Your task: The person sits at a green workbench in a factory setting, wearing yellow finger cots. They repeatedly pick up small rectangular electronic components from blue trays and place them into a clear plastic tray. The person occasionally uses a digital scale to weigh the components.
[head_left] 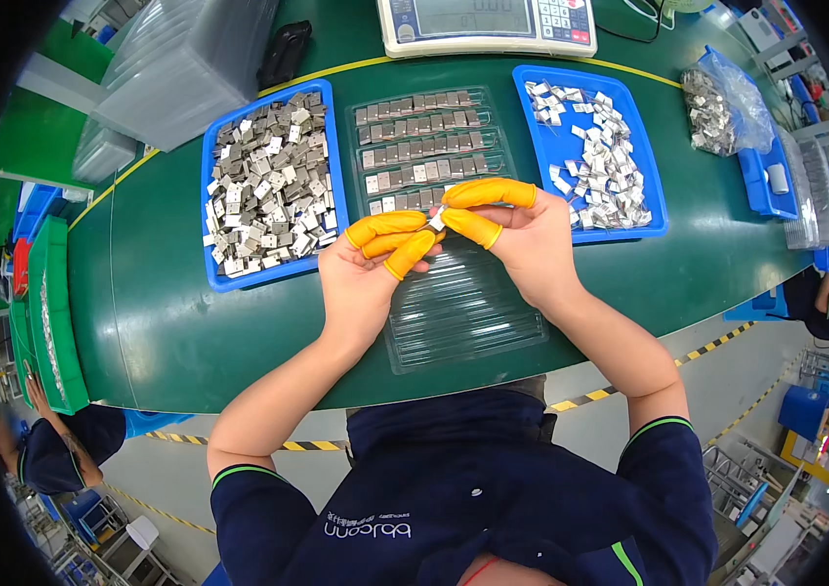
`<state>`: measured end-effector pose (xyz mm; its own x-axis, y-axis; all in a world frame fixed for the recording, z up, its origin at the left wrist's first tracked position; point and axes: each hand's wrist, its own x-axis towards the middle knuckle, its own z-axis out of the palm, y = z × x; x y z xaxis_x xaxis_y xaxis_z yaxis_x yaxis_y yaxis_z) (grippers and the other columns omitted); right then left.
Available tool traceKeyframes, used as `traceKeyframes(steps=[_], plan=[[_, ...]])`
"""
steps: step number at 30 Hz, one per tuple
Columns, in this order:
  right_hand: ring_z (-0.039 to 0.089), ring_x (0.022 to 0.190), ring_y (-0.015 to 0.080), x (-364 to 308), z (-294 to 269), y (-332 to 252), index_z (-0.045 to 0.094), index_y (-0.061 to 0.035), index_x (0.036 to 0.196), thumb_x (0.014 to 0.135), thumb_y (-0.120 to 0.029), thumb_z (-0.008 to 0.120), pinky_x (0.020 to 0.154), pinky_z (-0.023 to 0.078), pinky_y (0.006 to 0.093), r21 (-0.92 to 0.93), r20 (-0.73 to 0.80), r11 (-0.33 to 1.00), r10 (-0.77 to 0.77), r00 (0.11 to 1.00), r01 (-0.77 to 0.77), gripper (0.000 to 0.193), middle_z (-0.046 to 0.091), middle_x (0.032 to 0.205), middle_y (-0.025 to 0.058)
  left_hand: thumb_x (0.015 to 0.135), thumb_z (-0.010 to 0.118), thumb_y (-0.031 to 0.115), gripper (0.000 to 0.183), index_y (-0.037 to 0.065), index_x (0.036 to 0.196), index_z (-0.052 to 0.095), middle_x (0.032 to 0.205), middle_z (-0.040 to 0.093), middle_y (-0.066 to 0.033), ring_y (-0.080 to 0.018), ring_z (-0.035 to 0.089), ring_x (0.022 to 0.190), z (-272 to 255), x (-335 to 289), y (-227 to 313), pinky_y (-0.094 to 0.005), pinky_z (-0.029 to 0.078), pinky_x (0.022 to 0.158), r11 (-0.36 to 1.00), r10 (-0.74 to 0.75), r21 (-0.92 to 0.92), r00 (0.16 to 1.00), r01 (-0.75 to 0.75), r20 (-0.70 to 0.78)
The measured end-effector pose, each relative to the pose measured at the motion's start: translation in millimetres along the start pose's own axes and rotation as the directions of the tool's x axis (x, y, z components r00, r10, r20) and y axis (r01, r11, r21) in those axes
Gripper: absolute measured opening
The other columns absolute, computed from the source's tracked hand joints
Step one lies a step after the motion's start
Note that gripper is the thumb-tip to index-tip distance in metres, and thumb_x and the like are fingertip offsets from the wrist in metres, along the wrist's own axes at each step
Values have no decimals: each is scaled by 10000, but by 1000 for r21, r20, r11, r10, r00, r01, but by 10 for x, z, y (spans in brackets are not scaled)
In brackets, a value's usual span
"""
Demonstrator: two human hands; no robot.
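Green tabletop bore clear plastic tray. Over it, R hand & L hand met in yellow finger cots, grip closed on sm. metal connector; light, square pinch prob. worked best.

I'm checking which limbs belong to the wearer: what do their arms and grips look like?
Smooth yellow finger cots cover several digits of the left grip and right grip. The forearms are bare, with no cables or markings visible. The short sleeves are dark navy, edged with bright green trim.
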<state>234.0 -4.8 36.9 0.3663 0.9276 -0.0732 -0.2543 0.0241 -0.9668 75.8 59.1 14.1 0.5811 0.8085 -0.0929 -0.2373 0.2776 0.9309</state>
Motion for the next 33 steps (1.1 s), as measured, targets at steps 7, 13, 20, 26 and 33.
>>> traceKeyframes(steps=[7,13,20,26,33], plan=[[638,873,176,-5,8,36,622,43,929,761,27,656,800,510,265,29,-33,1000,-10,999,11,172,649,926,108,805,626,7,216,-43,1006,565,942,639,-144,-224,655,810,6,13,-18,-249,525,646,1000,18,5,1000,-18,-3],[641,866,174,-30,3,17,620,43,920,744,28,673,796,513,265,-52,11,995,-88,996,88,184,651,922,107,791,635,-10,210,-45,987,570,915,642,-134,-205,652,764,-11,21,-62,-240,517,630,998,60,2,998,-60,-19],[637,897,211,-65,-28,-5,617,58,902,710,43,700,806,518,297,-92,43,995,-44,998,48,209,638,919,118,775,647,-23,180,-54,948,606,862,650,-125,-175,640,712,-8,-53,-57,-236,510,614,996,86,35,995,-84,-49],[599,975,201,13,-159,-56,641,39,896,644,35,742,857,483,312,-183,271,983,57,961,-6,271,639,918,107,780,641,-22,178,-58,954,623,915,647,-144,-183,642,750,-194,40,23,-267,531,665,994,78,58,978,-91,193],[614,836,149,-30,-178,-42,662,34,856,611,28,765,796,486,269,-76,482,944,317,817,-321,266,635,902,82,744,671,-32,138,-57,877,648,820,664,-144,-189,655,706,-228,-4,157,-290,548,652,996,-88,55,914,72,395]])
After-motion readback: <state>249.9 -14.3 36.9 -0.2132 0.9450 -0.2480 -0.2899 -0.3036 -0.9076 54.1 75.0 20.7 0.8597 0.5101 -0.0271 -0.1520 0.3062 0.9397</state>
